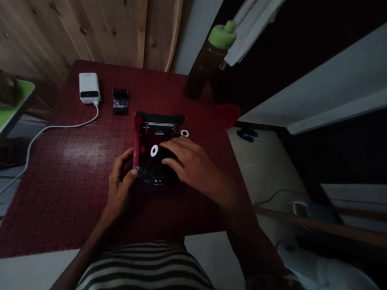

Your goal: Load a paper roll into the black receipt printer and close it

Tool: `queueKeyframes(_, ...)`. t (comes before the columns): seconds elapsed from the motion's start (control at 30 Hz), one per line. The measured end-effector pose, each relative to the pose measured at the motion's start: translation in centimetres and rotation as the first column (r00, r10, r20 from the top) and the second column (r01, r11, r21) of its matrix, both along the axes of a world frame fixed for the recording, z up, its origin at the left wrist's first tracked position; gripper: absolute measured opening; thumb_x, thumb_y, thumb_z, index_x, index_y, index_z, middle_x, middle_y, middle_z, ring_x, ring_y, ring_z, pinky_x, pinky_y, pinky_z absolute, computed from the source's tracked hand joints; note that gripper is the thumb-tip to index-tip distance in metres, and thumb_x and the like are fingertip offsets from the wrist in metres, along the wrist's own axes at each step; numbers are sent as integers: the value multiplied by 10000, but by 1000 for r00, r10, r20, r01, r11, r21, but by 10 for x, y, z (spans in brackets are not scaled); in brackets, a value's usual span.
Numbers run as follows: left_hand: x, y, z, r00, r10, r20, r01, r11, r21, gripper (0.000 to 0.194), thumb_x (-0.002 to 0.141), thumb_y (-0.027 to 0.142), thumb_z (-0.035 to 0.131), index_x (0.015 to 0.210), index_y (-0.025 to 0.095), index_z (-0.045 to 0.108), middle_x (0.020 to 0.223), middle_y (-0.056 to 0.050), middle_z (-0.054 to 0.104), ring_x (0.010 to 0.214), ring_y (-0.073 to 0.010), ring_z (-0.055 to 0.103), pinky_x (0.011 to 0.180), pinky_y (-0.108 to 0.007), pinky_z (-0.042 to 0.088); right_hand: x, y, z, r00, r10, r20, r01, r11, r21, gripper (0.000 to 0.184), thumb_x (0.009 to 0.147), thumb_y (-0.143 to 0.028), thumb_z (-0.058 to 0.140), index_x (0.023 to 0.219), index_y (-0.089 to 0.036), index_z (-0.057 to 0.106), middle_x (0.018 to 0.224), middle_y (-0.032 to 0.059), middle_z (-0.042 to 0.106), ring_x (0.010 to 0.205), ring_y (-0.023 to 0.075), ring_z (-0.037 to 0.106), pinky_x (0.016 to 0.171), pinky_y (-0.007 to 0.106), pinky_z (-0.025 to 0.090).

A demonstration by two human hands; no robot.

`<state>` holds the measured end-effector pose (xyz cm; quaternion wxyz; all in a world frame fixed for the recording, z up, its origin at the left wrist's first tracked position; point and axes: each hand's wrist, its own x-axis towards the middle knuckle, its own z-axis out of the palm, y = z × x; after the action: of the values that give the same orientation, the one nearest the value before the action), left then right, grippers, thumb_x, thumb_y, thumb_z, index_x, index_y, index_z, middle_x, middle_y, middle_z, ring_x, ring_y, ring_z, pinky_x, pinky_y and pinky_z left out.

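A small black and red device [152,151] with its lid open stands in the middle of the red table [69,161]. A white ring-shaped roll [154,151] sits inside it. A second white ring [184,133] lies on the table just right of the device. My left hand [122,177] grips the device's left front corner, thumb on top. My right hand [190,163] rests over the device's right side, fingers curled down into the open compartment near the roll.
A white power bank [88,87] with a white cable [54,128] lies at the back left, a small black box [120,99] beside it. A dark bottle with a green cap [211,56] stands at the back right edge. The table's right edge drops to the floor.
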<state>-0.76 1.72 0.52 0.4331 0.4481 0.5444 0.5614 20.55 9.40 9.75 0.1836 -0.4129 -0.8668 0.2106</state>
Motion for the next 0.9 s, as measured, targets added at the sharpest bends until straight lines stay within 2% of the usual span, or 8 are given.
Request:
queueKeyframes(0.1, -1, 0, 0, 1000, -15, 0, 15, 1000, 4, 519, 1026, 506, 699, 1489, 271, 692, 1500, -104, 730, 1340, -336, 717, 1110, -489, 599, -27, 6, -10, 980, -11, 201, 4, 999, 38, 183, 1026, -53, 681, 1109, -195, 762, 1121, 110, 812, 1115, 298, 727, 1032, 482, 585)
queueKeyframes(0.2, -2, -1, -3, 1000, -25, 15, 24, 1000, 11, 515, 1041, 467, 693, 1514, 263, 675, 1520, -101, 722, 1354, -316, 712, 1123, -468, 589, -41, 5, -9, 943, -53, 329, 39, 998, 50, 186, 1029, -36, 655, 1068, -181, 765, 1057, 125, 819, 1096, 312, 724, 1002, 469, 575)
queueKeyframes(0.37, -1, -2, -4, 999, -32, 21, 31, 999, 14, 534, 1050, 474, 686, 1535, 251, 656, 1528, -92, 715, 1364, -296, 705, 1136, -440, 577, -52, 7, 3, 882, -43, 469, 68, 997, -36, 244, 1052, -18, 584, 1129, -131, 785, 1120, 158, 831, 1270, 338, 711, 1072, 447, 553)
queueKeyframes(0.47, -1, -2, -2, 999, -33, 25, 33, 999, 1, 537, 1048, 486, 686, 1529, 249, 655, 1516, -94, 720, 1358, -298, 708, 1137, -441, 574, -56, 15, -3, 862, -10, 506, 52, 996, -68, 307, 1060, -7, 519, 1113, -139, 791, 1120, 162, 829, 1153, 319, 764, 962, 419, 586)
queueKeyframes(0.6, -1, -3, 0, 998, -44, 47, 46, 999, -24, 554, 1036, 490, 692, 1536, 255, 646, 1524, -99, 711, 1366, -319, 702, 1139, -460, 565, -55, 23, -26, 880, -33, 475, 53, 998, -27, 310, 1010, 14, 552, 1061, -177, 791, 1066, 134, 822, 940, 283, 788, 829, 395, 600)
queueKeyframes(0.7, -1, -4, -1, 998, -41, 52, 44, 998, -54, 579, 1034, 497, 690, 1553, 247, 633, 1527, -111, 700, 1362, -329, 694, 1135, -466, 553, -47, 23, -33, 929, -32, 370, 42, 999, -18, 293, 1006, 16, 584, 1075, -184, 786, 1082, 124, 823, 1021, 291, 789, 910, 415, 624)
queueKeyframes(0.8, -1, -4, -2, 998, -34, 55, 38, 997, -68, 584, 1042, 505, 682, 1563, 247, 623, 1514, -109, 701, 1345, -318, 693, 1114, -448, 553, -32, 16, -24, 980, 19, 200, -8, 999, -53, 275, 1035, -3, 604, 1103, -195, 788, 1154, 106, 831, 1129, 275, 777, 1014, 430, 630)
queueKeyframes(0.9, -1, -4, -1, 1000, -24, 20, 25, 999, -45, 544, 1045, 480, 677, 1541, 257, 644, 1511, -95, 703, 1348, -305, 688, 1107, -431, 558, -16, 10, -10, 991, 117, 59, -114, 992, -56, 291, 1041, -4, 621, 1087, -228, 801, 1157, 56, 843, 1109, 236, 774, 1056, 424, 629)
